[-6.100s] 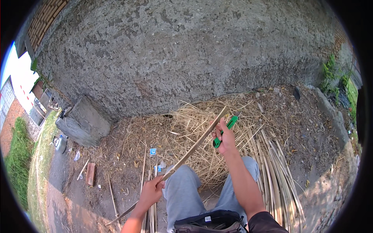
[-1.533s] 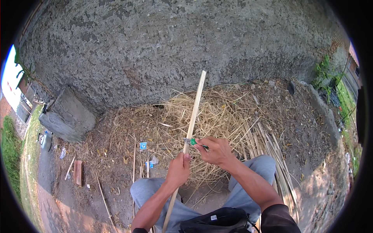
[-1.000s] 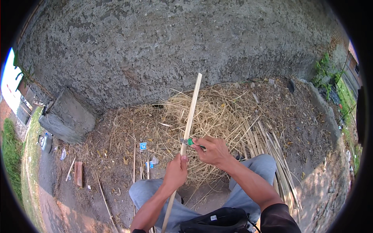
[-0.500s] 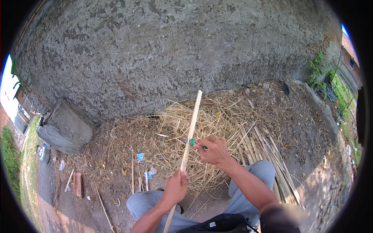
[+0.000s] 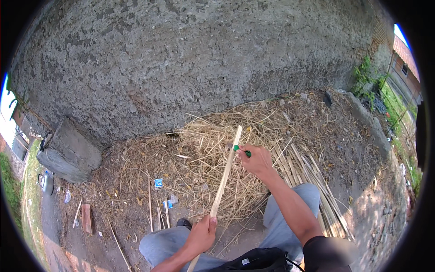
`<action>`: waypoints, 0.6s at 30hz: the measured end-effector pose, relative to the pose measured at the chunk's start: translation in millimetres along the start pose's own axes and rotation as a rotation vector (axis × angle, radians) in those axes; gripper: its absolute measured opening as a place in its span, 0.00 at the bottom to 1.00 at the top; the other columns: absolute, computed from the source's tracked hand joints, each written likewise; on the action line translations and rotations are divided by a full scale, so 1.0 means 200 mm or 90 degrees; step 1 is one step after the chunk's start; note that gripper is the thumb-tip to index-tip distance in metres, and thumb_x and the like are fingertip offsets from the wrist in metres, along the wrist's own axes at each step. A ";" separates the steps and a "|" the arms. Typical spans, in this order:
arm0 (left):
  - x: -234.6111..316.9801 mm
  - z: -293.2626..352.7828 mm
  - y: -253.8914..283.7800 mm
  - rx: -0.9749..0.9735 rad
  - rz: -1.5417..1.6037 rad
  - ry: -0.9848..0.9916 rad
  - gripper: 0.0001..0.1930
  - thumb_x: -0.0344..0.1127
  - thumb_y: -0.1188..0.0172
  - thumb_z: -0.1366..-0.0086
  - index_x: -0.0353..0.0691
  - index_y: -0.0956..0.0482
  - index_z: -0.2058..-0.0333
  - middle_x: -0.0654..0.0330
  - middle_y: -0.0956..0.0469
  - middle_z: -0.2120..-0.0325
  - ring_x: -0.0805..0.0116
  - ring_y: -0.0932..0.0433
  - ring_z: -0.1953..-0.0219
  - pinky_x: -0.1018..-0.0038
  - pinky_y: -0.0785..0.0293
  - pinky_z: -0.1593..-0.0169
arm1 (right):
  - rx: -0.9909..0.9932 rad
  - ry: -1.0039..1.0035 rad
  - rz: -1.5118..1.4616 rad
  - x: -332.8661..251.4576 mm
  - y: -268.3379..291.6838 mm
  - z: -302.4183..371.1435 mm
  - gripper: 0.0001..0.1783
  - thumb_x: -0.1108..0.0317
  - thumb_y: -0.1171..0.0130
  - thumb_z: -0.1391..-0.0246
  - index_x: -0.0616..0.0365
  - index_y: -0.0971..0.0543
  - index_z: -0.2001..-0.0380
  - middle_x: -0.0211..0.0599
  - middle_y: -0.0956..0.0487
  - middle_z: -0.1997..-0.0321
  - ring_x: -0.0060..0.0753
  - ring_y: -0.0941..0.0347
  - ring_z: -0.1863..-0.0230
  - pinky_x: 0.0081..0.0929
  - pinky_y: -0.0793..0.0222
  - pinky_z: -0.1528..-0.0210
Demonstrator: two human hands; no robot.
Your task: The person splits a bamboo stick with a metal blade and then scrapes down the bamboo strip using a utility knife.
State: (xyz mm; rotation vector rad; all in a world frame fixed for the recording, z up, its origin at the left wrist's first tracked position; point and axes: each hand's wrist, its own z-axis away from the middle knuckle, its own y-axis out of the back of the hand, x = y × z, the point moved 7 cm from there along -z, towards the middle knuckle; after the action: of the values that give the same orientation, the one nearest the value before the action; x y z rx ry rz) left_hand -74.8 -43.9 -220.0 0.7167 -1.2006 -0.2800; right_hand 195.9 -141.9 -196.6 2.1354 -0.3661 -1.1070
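A long pale strip [image 5: 225, 177] of split wood or bamboo slants up from my lap, its far end over a heap of shavings [image 5: 206, 147]. My left hand [image 5: 201, 235] is closed around its lower part, thumb along the strip. In my right hand [image 5: 257, 161] is a green-handled knife [image 5: 248, 153], fingers wrapped round the handle. Its small blade lies across the strip near the far end and is mostly hard to make out. The strip's near end runs below my left hand over my leg.
Several split strips [image 5: 312, 174] lie bundled by my right knee. A rough grey wall [image 5: 204, 59] rises ahead. To the left are a concrete block [image 5: 74, 149], a red brick [image 5: 87, 218], a kettle [image 5: 45, 182] and a blue packet [image 5: 158, 182]. Thin sticks lie near my left knee.
My right hand and the knife have slid along the strip toward its far end. The strip has come lower, closer to me, and my left hand has moved down with it.
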 end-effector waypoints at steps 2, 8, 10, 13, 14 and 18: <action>0.01 0.03 0.00 -0.045 0.046 0.051 0.17 0.42 0.56 0.28 0.32 0.32 0.69 0.41 0.28 0.83 0.38 0.26 0.75 0.55 0.32 0.71 | 0.003 -0.058 0.024 0.07 0.04 -0.03 0.10 0.58 0.40 0.48 0.50 0.17 0.67 0.41 0.19 0.78 0.47 0.22 0.75 0.41 0.28 0.72; -0.08 0.25 -0.06 -0.145 -0.003 0.067 0.17 0.42 0.56 0.28 0.32 0.31 0.68 0.41 0.27 0.81 0.38 0.26 0.75 0.55 0.31 0.71 | 0.016 -0.228 0.146 0.45 0.15 -0.07 0.09 0.60 0.40 0.48 0.51 0.18 0.67 0.47 0.19 0.71 0.51 0.22 0.66 0.43 0.27 0.62; -0.25 0.31 -0.12 -0.123 -0.038 0.026 0.17 0.42 0.56 0.28 0.33 0.31 0.68 0.44 0.27 0.82 0.42 0.25 0.76 0.57 0.31 0.71 | 0.060 -0.348 0.167 0.77 0.37 -0.08 0.09 0.59 0.39 0.49 0.52 0.18 0.69 0.46 0.19 0.70 0.51 0.21 0.65 0.44 0.27 0.59; -0.41 0.27 -0.02 -0.087 0.001 0.080 0.17 0.42 0.57 0.28 0.34 0.30 0.68 0.53 0.28 0.84 0.58 0.26 0.79 0.64 0.31 0.73 | -0.042 -0.258 0.166 0.68 0.35 -0.08 0.10 0.58 0.38 0.49 0.52 0.18 0.69 0.45 0.19 0.71 0.50 0.21 0.64 0.43 0.27 0.59; -0.43 0.24 -0.01 -0.097 0.063 0.144 0.17 0.43 0.57 0.28 0.34 0.29 0.68 0.60 0.28 0.84 0.71 0.28 0.80 0.70 0.31 0.74 | -0.054 -0.241 0.171 0.63 0.36 -0.06 0.10 0.58 0.38 0.49 0.52 0.18 0.69 0.45 0.19 0.71 0.50 0.21 0.64 0.43 0.27 0.59; -0.41 0.09 -0.07 -0.121 0.203 0.159 0.15 0.43 0.59 0.27 0.38 0.30 0.65 0.68 0.34 0.82 0.81 0.38 0.84 0.79 0.39 0.82 | -0.155 -0.150 0.126 0.18 0.26 0.05 0.11 0.57 0.38 0.47 0.52 0.18 0.68 0.44 0.20 0.74 0.45 0.22 0.70 0.40 0.28 0.66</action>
State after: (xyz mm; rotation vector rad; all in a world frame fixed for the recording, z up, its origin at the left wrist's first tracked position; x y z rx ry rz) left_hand -119.0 -15.8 -286.5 0.3740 -1.0156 -0.0348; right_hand 213.6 -203.1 -186.6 1.7220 -0.5116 -1.2229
